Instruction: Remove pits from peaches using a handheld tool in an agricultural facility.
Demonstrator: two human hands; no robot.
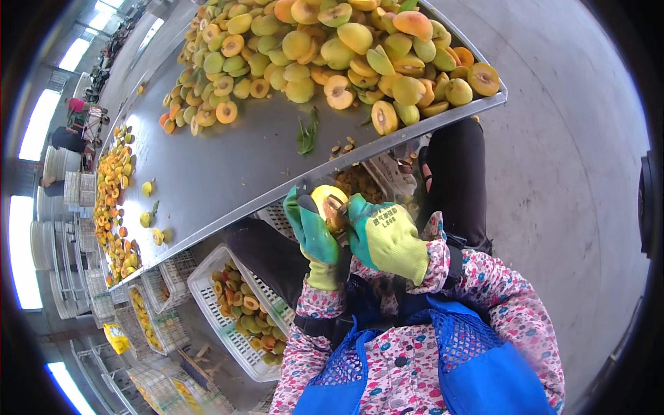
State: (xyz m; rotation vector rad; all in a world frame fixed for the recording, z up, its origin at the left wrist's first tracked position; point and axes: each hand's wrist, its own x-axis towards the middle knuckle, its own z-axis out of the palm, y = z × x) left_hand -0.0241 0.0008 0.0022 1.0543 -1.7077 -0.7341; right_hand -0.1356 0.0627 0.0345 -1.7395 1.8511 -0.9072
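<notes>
My left hand [311,232], in a green and yellow coated glove, is closed round a cut apricot [322,198], its pale yellow flesh facing up above the table's near edge. My right hand [380,235], gloved alike, is closed against the fruit's right side. From its fingers a small dark metal tool [336,203] reaches into the middle of the cut face; most of the tool is hidden by the glove. Beyond both hands lies the metal table [228,162], heaped with halved apricots [297,45], some with stones still inside.
A white crate [207,294] of apricot halves stands left of my legs. Under the table edge, stones fill a container [356,181] beside a printed sack [393,173]. Leaves [308,133] and a second fruit pile [114,180] lie on the table. Stacked crates and people are far left.
</notes>
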